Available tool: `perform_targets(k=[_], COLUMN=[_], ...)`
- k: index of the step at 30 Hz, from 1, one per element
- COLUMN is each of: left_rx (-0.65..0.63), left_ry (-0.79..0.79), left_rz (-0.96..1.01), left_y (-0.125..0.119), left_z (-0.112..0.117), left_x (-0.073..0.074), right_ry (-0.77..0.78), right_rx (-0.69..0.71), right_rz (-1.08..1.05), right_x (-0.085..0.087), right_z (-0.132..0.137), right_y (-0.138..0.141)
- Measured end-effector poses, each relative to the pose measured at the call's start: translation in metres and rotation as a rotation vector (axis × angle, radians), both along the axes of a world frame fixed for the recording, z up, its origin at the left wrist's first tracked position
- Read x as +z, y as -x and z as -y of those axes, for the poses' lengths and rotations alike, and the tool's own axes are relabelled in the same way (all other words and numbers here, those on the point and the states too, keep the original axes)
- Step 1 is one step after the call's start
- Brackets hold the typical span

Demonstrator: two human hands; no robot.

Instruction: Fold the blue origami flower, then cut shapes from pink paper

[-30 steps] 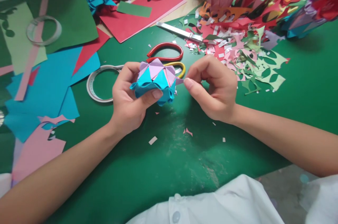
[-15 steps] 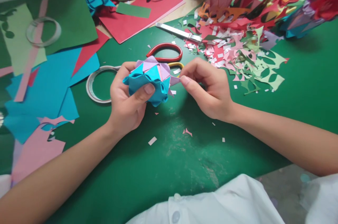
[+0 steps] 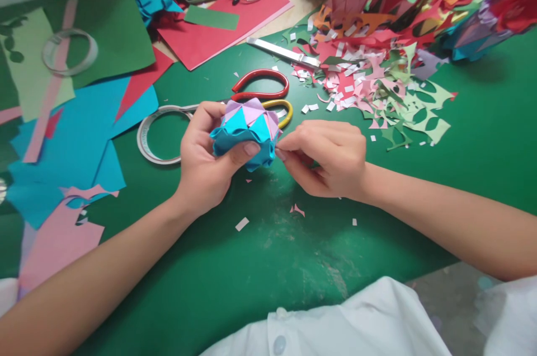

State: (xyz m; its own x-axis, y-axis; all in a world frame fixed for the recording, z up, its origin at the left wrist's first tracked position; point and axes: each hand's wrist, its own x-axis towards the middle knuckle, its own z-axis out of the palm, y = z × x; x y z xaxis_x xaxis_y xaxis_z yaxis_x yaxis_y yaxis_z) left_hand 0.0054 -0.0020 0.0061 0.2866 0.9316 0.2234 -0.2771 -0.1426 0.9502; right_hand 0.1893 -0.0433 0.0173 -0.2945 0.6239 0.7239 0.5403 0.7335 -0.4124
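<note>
The folded paper piece (image 3: pixel 247 133), blue in its nearer tier and lilac in its points, is held above the table (image 3: pixel 201 272), between the two hands: it lies directly to the right of the left palm and directly to the left of the right fingertips. It is squat and rounded, somewhat wider from side to side than it is deep, so its longer axis runs roughly across from one set of fingers to the other, with the lilac points facing up and away. The left hand (image 3: pixel 205 163) is the nearer, being wrapped on it: the thumb presses flat across the blue front while the other fingers go around behind, mostly out of sight. The right hand (image 3: pixel 329 157) meets it at the right edge, thumb and forefinger drawn together in a fine pinch there; which fold sits between those tips is too small to tell. The right wrist is fairly straight, the knuckles up, the remaining fingers curled under; its forearm comes in from the lower right, the left one from the lower left. Just beyond the left fingers are scissors with a red loop and a yellow loop (image 3: pixel 288 115); a tape roll (image 3: pixel 144 146) lies to their left, and cut paper scraps (image 3: pixel 356 79) spread beyond the right fingers.
</note>
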Motion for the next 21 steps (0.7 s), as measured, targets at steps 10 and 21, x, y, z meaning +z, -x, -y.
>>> perform_targets(k=[10, 21], left_rx=[-0.003, -0.053], left_ry=[0.063, 0.237], left_rz=[0.058, 0.062], left_y=[-0.003, -0.004], left_z=[0.0, 0.001], left_x=[0.004, 0.012], right_ry=[-0.215, 0.349], right_rx=[0.097, 0.059], right_rz=[0.274, -0.215], right_x=[0.001, 0.006], right_z=[0.001, -0.002], right_y=[-0.001, -0.001])
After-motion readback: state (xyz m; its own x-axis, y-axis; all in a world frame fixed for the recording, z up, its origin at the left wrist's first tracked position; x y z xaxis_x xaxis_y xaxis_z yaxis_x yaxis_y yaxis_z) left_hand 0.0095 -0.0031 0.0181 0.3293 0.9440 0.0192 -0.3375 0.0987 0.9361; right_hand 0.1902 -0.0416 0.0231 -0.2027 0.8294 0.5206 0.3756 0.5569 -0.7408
